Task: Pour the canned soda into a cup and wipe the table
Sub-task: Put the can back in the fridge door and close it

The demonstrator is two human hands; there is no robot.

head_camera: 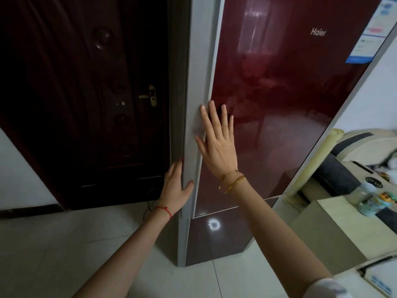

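A tall fridge with a glossy dark-red door (pixel 279 104) and a grey side panel (pixel 193 104) fills the middle of the head view. My right hand (pixel 217 145) lies flat on the door's left edge, fingers spread, holding nothing. My left hand (pixel 175 188) rests lower down on the corner of the grey side panel, its fingers wrapped behind the edge. No soda can, cup or cloth is in sight. The door looks closed.
A dark brown room door (pixel 86 104) with a brass handle (pixel 150 96) stands left of the fridge. At right, a pale table (pixel 335 229) carries small jars and bottles (pixel 369 201). A rolled pale mat (pixel 315 164) leans by the fridge. Light floor tiles (pixel 64 244) lie below.
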